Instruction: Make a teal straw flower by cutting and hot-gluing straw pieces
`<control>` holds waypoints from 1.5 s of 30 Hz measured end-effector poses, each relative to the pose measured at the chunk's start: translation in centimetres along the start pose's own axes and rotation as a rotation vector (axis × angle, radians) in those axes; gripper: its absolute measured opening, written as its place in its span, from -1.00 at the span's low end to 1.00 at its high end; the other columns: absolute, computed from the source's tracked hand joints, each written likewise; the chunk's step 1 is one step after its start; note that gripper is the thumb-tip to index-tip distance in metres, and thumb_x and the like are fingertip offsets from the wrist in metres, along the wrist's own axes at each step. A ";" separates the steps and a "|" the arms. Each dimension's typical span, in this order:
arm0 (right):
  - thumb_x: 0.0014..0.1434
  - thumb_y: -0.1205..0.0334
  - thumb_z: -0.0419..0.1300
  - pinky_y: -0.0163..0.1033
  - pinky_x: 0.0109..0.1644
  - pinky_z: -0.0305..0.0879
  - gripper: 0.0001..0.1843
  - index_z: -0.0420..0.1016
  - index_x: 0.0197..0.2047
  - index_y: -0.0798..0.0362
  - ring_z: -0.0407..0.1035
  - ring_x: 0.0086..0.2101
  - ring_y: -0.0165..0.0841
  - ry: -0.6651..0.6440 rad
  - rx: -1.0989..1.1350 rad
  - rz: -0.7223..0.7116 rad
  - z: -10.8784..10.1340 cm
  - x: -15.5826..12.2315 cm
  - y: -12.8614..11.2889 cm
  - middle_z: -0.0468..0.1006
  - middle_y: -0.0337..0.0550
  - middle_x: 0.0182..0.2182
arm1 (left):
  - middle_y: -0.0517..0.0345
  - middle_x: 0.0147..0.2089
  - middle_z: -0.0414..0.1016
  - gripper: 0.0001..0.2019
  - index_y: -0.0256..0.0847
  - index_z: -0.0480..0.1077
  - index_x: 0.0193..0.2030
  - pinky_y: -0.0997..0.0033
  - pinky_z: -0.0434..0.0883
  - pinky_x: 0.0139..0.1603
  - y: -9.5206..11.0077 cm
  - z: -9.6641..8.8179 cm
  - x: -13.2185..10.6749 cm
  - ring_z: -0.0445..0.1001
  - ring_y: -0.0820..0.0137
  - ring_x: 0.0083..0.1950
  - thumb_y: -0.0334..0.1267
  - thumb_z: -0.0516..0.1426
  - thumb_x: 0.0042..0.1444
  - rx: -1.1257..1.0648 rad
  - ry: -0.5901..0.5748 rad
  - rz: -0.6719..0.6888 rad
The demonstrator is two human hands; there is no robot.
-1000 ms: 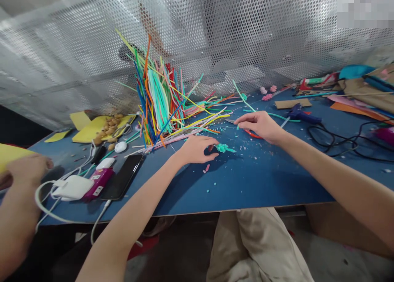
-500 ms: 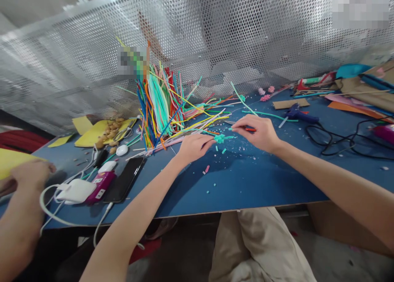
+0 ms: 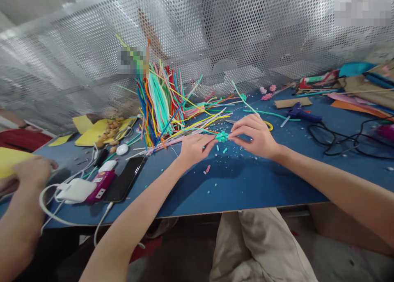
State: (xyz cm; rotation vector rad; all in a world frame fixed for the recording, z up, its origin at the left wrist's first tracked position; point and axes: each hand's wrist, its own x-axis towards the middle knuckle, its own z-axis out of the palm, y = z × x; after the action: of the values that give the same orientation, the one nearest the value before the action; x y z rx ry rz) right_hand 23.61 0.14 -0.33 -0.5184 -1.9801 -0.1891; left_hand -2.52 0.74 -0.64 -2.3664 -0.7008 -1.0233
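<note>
A small bunch of teal pipe cleaner pieces (image 3: pixel 222 136) is between my two hands, just above the blue table. My left hand (image 3: pixel 197 147) pinches its left side between thumb and fingers. From the right, my right hand (image 3: pixel 254 136) closes thumb and fingertips on its other end. Scissors lie behind my right hand, with a yellow handle loop (image 3: pixel 269 126) and a blade tip (image 3: pixel 230 121) showing; the middle is hidden. Cut teal bits (image 3: pixel 225 150) and a pink scrap (image 3: pixel 208 168) lie below the bunch.
Many coloured pipe cleaners (image 3: pixel 160 105) stand in a bundle before a perforated metal screen (image 3: pixel 246 31). A phone (image 3: pixel 126 179) and purple power strip (image 3: pixel 100 187) lie left. A blue glue gun (image 3: pixel 303 113) with black cable is right. Another person's hand (image 3: pixel 33 169) holds yellow material.
My right hand has shifted onto the teal bunch. The red-orange handle part seen in it earlier no longer shows there, and a yellow scissor loop now shows behind it.
</note>
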 end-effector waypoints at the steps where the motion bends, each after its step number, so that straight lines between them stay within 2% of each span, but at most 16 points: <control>1: 0.23 0.26 0.33 -0.09 -0.08 0.25 -0.94 0.55 -0.21 -0.08 0.46 -0.21 -0.33 0.000 -0.005 -0.003 0.0 0.0 0.0 0.63 -0.26 -0.22 | 0.17 -0.32 0.68 -0.80 -0.20 0.59 -0.21 0.49 0.43 -0.34 0.0 -0.1 0.1 0.64 0.44 -0.35 -0.18 0.17 0.33 0.000 0.004 0.005; 12: 0.25 0.29 0.32 -0.12 -0.08 0.20 -0.93 0.52 -0.22 -0.08 0.44 -0.24 -0.39 0.005 -0.024 -0.069 -0.1 0.1 -0.4 0.64 -0.32 -0.24 | 0.16 -0.34 0.68 -0.83 -0.19 0.58 -0.21 0.51 0.41 -0.36 0.3 -0.3 0.0 0.63 0.44 -0.39 -0.21 0.18 0.31 -0.011 0.047 0.028; 19: 0.26 0.29 0.29 -0.10 -0.05 0.20 -0.92 0.55 -0.22 -0.12 0.43 -0.23 -0.38 0.014 -0.018 -0.076 -0.2 0.1 -0.8 0.65 -0.32 -0.23 | 0.13 -0.38 0.66 -0.76 -0.19 0.59 -0.17 0.51 0.39 -0.38 0.1 -0.2 -0.3 0.61 0.44 -0.41 -0.18 0.11 0.37 -0.008 0.006 0.023; 24: 0.24 0.33 0.31 -0.11 -0.06 0.21 -0.87 0.55 -0.19 -0.12 0.43 -0.24 -0.38 0.034 -0.017 -0.109 -0.2 0.1 -0.7 0.65 -0.34 -0.24 | 0.15 -0.38 0.65 -0.82 -0.21 0.57 -0.15 0.50 0.34 -0.43 0.0 -0.2 -0.2 0.58 0.46 -0.45 -0.22 0.16 0.33 -0.049 0.047 0.058; 30: 0.24 0.33 0.32 -0.11 -0.06 0.22 -0.87 0.56 -0.20 -0.13 0.42 -0.25 -0.39 0.042 -0.012 -0.111 -0.2 0.1 -0.6 0.65 -0.34 -0.24 | 0.16 -0.43 0.62 -0.74 -0.17 0.59 -0.15 0.50 0.33 -0.44 -0.1 -0.3 -0.3 0.57 0.46 -0.46 -0.15 0.09 0.39 -0.026 0.000 0.033; 38: 0.24 0.32 0.32 -0.11 -0.05 0.21 -0.87 0.56 -0.19 -0.14 0.42 -0.22 -0.38 0.036 -0.022 -0.143 -0.2 0.2 -0.7 0.65 -0.35 -0.23 | 0.14 -0.38 0.64 -0.76 -0.18 0.59 -0.11 0.51 0.37 -0.40 -0.1 -0.3 -0.3 0.59 0.46 -0.41 -0.16 0.10 0.38 -0.046 -0.005 0.037; 41: 0.23 0.30 0.33 -0.11 -0.06 0.21 -0.88 0.56 -0.19 -0.13 0.42 -0.22 -0.37 0.032 -0.035 -0.127 -0.3 0.2 -0.6 0.64 -0.33 -0.21 | 0.15 -0.38 0.64 -0.76 -0.17 0.59 -0.11 0.51 0.40 -0.37 -0.2 -0.3 -0.3 0.61 0.46 -0.40 -0.14 0.11 0.38 -0.047 -0.012 0.020; 45: 0.18 0.22 0.36 -0.08 -0.06 0.21 -0.88 0.55 -0.18 -0.11 0.43 -0.22 -0.35 0.017 -0.041 -0.080 -0.6 0.2 -0.6 0.62 -0.27 -0.19 | 0.16 -0.37 0.65 -0.80 -0.17 0.59 -0.11 0.49 0.41 -0.36 -0.3 -0.2 -0.3 0.61 0.45 -0.39 -0.16 0.15 0.34 -0.024 0.034 0.006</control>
State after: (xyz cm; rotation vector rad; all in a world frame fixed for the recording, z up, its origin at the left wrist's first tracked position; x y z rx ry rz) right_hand 23.74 -0.56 0.14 -0.4625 -1.9853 -0.2835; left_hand -2.99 0.81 -0.64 -2.3640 -0.6727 -1.0727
